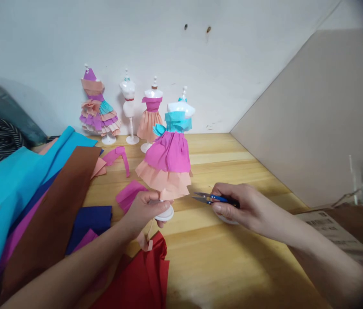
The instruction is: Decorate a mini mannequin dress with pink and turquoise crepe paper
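Note:
A small white mannequin wears a dress of crepe paper, with a turquoise top, a magenta skirt layer and a peach layer below. My left hand grips the mannequin by its round white base, fingers wrapped round it and partly hidden. The mannequin is lifted and leans slightly right. In my right hand are blue-handled thread snips, their blades pointing left toward the peach hem and apart from it. Under that hand, a pale round object on the table is mostly hidden.
Three more mannequins stand by the wall: one in a ruffled dress, one bare, one in a peach skirt. Turquoise, brown, blue and red paper lie left and in front. A cardboard box sits right.

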Motion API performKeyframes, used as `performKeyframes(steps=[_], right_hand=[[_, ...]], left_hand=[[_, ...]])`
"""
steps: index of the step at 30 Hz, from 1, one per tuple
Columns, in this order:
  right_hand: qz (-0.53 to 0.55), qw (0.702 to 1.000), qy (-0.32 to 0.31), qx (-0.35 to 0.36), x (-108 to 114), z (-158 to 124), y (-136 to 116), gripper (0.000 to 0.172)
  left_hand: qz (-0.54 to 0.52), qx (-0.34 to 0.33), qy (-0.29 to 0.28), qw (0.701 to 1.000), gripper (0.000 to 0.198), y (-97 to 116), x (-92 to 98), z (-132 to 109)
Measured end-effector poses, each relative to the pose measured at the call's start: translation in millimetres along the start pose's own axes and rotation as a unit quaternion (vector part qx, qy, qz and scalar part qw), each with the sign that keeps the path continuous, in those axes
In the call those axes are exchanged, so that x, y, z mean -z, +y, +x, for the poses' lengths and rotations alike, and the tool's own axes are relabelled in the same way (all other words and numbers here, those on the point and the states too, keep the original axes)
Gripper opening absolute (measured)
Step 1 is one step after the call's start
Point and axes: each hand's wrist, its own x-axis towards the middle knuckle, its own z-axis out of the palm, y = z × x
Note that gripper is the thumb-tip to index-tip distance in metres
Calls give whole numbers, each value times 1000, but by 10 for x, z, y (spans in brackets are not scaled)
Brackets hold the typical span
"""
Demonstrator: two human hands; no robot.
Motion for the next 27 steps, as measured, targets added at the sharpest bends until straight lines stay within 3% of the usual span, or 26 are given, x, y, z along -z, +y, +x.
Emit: performKeyframes(steps=[5,9,14,27], right_hand=[[-101,990,56,85,-93,-66,64,20],[-125,977,91,147,-95,-88,53,24],[-122,983,90,108,-99,-43,-7,37],[-3,999,8,54,0,77,-42,49]], left_hand=[[7,-1,-2,1000,37,-9,-3,-3],[13,0,-11,1000,37,-39,4,-5],[17,0,-14,1000,38,-23,-9,-6],[59,23,-9,998,39,51,-27,3]])
